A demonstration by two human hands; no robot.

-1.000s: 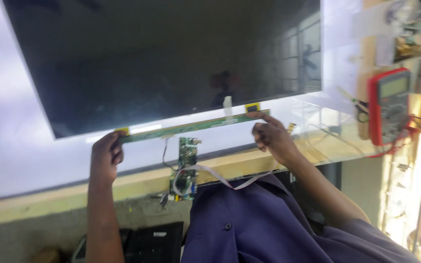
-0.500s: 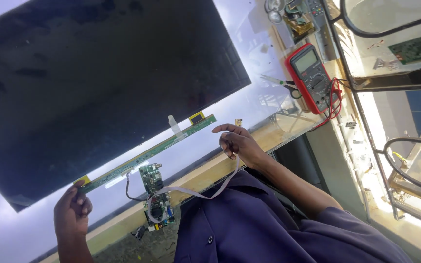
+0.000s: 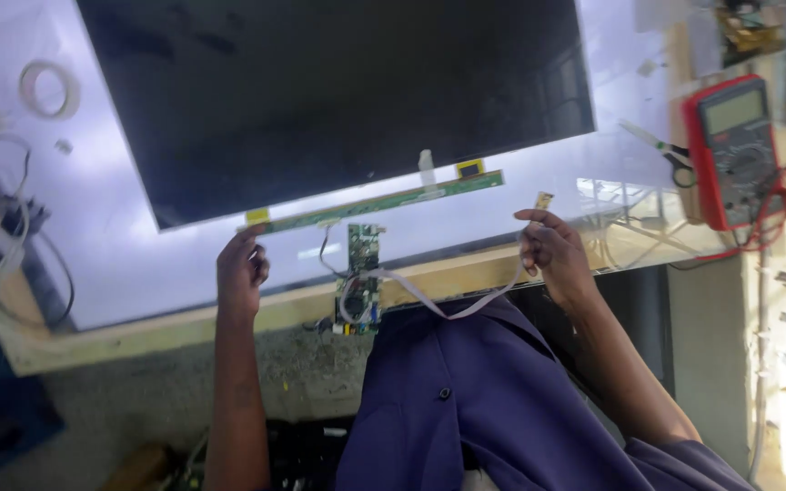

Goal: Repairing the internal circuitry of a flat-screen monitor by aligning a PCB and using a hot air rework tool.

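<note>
A large dark display panel [image 3: 338,100] lies flat on a glossy white table [image 3: 129,264]. A long thin green strip board [image 3: 384,202] runs along its near edge. My left hand [image 3: 243,271] is curled at the strip's left end, by a yellow tape tab [image 3: 256,216]. My right hand [image 3: 552,253] pinches the end of a flat white ribbon cable [image 3: 452,309], its small gold connector [image 3: 544,200] sticking up just right of the strip. The cable loops back to a small green circuit board [image 3: 362,277] standing at the table's front edge.
A red multimeter [image 3: 735,150] with red leads lies at the right, with scissors [image 3: 657,144] beside it. A roll of tape [image 3: 47,88] and dark cables [image 3: 20,223] are at the far left. The table's wooden front edge [image 3: 156,332] runs below my hands.
My right hand has left the strip's right end and now holds the ribbon cable's connector out to the right. The left hand stays at the strip's left end. The view has swung.
</note>
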